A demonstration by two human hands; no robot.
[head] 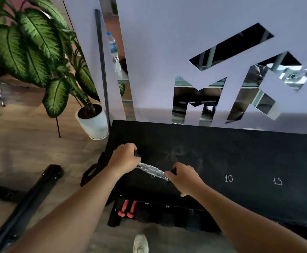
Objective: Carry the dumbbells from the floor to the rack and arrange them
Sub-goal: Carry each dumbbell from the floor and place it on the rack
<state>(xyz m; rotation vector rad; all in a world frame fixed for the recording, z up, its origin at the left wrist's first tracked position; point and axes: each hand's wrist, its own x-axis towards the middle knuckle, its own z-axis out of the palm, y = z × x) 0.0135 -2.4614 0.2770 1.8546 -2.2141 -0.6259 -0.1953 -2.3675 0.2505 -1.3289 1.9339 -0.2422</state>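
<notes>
At the centre of the frame a dumbbell (153, 170) is held over the black rack (240, 157) top, each end gripped by curled fingers of the left hand (124, 158) and right hand (184, 179). If released askew, it could probably roll off the front edge. A potted plant (39, 57) is seen upper left, on wooden floor (30, 143).

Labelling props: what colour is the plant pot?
White pot, clearest in the head view.

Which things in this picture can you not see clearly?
Head view only:
- Black ends of the chrome-handled dumbbell: covered by the left hand and right hand.
- Chalk mark under the handle on the black rack top: hidden.
- Dark items on the lower shelf: shadowed, unidentifiable.
</notes>
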